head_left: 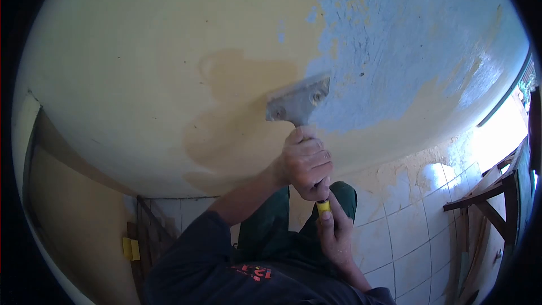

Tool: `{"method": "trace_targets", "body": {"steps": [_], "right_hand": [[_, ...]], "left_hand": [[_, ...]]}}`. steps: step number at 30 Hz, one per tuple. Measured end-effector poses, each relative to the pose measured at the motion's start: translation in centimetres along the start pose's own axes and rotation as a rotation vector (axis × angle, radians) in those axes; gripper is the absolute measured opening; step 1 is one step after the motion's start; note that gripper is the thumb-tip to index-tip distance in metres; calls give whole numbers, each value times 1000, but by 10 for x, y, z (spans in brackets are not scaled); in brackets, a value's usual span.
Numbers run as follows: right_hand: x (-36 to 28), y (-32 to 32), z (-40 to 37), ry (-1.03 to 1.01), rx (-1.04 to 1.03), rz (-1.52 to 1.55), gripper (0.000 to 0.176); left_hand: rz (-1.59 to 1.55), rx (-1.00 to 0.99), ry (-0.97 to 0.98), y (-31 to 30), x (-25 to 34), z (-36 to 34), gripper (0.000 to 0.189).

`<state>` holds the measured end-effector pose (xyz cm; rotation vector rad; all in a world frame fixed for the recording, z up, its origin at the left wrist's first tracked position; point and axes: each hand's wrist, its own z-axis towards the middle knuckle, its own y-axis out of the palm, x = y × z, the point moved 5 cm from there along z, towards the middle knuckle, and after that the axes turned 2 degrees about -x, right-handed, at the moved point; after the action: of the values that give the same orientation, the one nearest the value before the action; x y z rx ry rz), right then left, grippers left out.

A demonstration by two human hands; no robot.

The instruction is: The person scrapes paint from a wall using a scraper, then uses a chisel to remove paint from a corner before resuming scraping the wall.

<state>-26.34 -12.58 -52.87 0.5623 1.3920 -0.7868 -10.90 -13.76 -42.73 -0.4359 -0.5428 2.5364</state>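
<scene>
A wide-bladed paint scraper (pixel 296 101) lies against the wall, its blade tilted up to the right at the border between beige and blue. My left hand (pixel 307 164) is wrapped round the handle just below the blade. Lower down, my right hand (pixel 337 229) grips the yellow handle end (pixel 323 205). The wall (pixel 158 68) is pale beige on the left, with darker, damp-looking patches (pixel 254 79) beside the blade. To the right spreads a patchy light blue area (pixel 384 51).
White floor tiles (pixel 415 254) lie below, with beige flakes and dust (pixel 415 178) along the wall's foot. A dark wooden bench or frame (pixel 502 203) stands at the right. On the left is a door frame (pixel 28 130), with a small yellow object (pixel 131 248) below it.
</scene>
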Motion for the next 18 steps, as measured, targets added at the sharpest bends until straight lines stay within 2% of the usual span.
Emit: {"method": "trace_targets", "body": {"steps": [2, 5, 7, 10, 12, 14, 15, 18], "right_hand": [[2, 3, -2, 42, 15, -13, 47], [-17, 0, 8, 25, 16, 8, 47], [-23, -3, 12, 31, 7, 22, 47], [-11, 2, -1, 55, 19, 32, 46], [-11, 5, 3, 26, 16, 54, 46], [-23, 1, 17, -33, 9, 46, 47], [-33, -2, 22, -14, -7, 17, 48], [-28, -3, 13, -3, 10, 43, 49]], "left_hand": [[-31, -51, -44, 4, -2, -4, 20], [-4, 86, 37, -9, -10, 22, 19], [22, -30, 39, -11, -13, 31, 18], [-16, -28, -3, -3, -2, 7, 18], [-37, -11, -16, -7, -6, 16, 19], [28, 63, 78, -14, -14, 31, 17], [24, 65, 64, -17, -15, 37, 17], [37, -15, 64, -16, -13, 37, 17]]}}
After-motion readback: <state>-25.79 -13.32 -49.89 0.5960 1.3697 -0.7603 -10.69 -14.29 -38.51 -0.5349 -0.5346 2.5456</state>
